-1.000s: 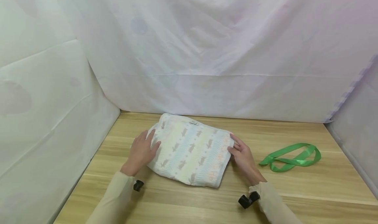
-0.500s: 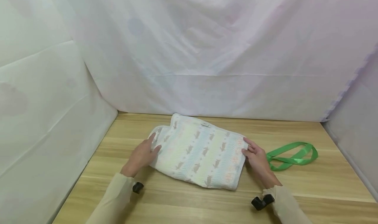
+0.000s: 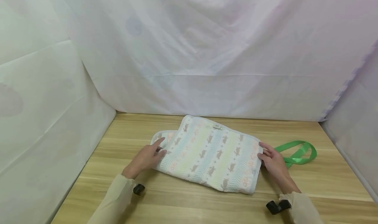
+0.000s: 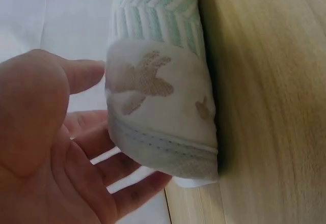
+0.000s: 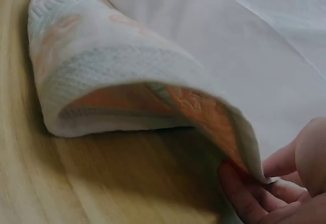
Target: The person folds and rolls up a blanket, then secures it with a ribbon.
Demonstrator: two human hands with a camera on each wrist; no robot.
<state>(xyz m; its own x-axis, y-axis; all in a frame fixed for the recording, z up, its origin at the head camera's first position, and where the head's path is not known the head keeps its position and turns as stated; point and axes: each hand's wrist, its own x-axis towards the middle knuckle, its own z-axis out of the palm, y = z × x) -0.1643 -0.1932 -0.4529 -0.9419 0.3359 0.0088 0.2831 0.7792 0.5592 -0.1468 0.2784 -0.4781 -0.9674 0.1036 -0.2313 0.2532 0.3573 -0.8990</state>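
A folded white towel [image 3: 218, 155], patterned with pastel stripes and small brown animal shapes, lies across the table with a small label at its far edge. My left hand [image 3: 148, 156] is at its left end, fingers extended and spread; in the left wrist view the fingertips of that hand [image 4: 66, 142] touch the towel's hemmed edge [image 4: 158, 147]. On the other side, my right hand [image 3: 274, 161] pinches the right border between thumb and fingers. In the right wrist view that corner is lifted, and an orange underside [image 5: 204, 117] shows beneath the upper layer.
A green ribbon [image 3: 307, 155] lies in a loop on the wooden table [image 3: 189, 207], just beyond the right hand and partly hidden by it. White cloth curtains [image 3: 192, 92] enclose the back and sides.
My right hand has moved to the right, drawing the upper layer of the towel along and uncovering more of the lower layer at the left. The left hand has barely shifted.
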